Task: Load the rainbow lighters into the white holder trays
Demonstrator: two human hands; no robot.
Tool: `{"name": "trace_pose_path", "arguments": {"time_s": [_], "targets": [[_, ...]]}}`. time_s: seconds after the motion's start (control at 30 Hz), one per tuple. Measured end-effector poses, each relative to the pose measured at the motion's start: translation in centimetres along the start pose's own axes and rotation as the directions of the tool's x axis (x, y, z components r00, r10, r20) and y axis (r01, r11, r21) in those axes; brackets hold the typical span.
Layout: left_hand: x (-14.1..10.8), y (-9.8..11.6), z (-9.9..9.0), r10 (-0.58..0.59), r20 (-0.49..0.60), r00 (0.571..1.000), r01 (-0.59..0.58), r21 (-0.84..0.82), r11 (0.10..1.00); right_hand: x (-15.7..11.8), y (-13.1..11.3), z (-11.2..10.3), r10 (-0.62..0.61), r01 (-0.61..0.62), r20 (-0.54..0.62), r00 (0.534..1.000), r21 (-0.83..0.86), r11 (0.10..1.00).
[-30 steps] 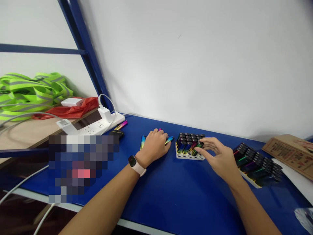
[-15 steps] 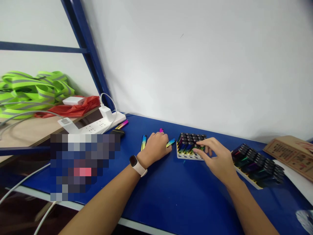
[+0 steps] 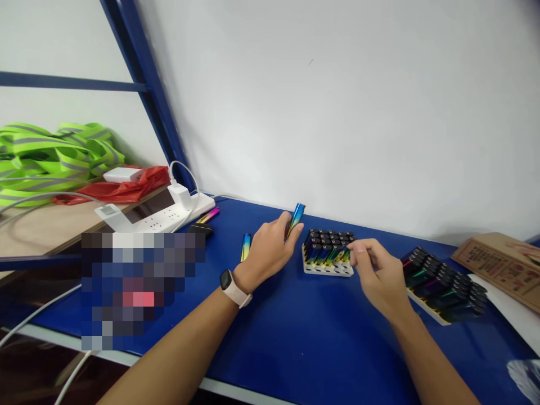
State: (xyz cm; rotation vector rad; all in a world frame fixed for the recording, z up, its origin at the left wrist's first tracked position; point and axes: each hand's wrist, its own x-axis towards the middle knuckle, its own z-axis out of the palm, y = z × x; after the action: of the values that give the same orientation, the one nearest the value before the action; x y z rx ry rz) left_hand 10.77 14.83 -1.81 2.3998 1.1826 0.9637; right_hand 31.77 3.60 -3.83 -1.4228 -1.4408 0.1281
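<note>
My left hand is shut on an iridescent blue-and-gold lighter, which stands tilted up from its fingertips. Another rainbow lighter lies on the blue table to the left of that hand. My right hand has its curled fingers at the right edge of a white tray packed with upright black-capped lighters. Those fingers hide the tray's right corner, and I cannot tell whether they hold a lighter.
A second loaded tray stands right of my right hand, with a cardboard box beyond it. At the left are a power strip, a pink lighter, a black object and a pixelated patch. A white wall backs the table.
My left hand has lifted the iridescent lighter off the table and raised it. My right hand has moved from above the tray to its right edge.
</note>
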Motion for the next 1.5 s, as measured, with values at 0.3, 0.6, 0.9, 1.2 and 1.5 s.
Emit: {"name": "trace_pose_path", "arguments": {"time_s": [0.3,0.6,0.9,1.2,1.5], "targets": [[-1.6,2.6,-0.1,0.353,0.385,0.853,-0.049,-0.614,0.788,-0.6,-2.5,0.2,0.131,-0.222,0.317,0.939,0.269,0.937],[-1.1,1.5,0.1,0.233,0.33,0.915,-0.038,-0.504,0.863,0.3,-0.9,0.0,0.119,-0.192,0.206,0.971,0.386,0.903],[-0.4,0.3,0.5,0.171,0.146,0.974,-0.117,-0.316,0.942,1.0,-0.4,-0.2,0.272,-0.285,0.123,0.954,0.65,0.705],[-0.4,0.0,0.8,0.177,0.104,0.979,-0.157,-0.176,0.972,1.3,-0.1,-0.6,0.254,-0.319,0.194,0.948,0.603,0.731],[-0.2,-0.4,0.9,0.15,0.034,0.988,-0.147,-0.075,0.986,1.2,0.1,-0.5,0.332,-0.385,0.206,0.921,0.619,0.684]]}}
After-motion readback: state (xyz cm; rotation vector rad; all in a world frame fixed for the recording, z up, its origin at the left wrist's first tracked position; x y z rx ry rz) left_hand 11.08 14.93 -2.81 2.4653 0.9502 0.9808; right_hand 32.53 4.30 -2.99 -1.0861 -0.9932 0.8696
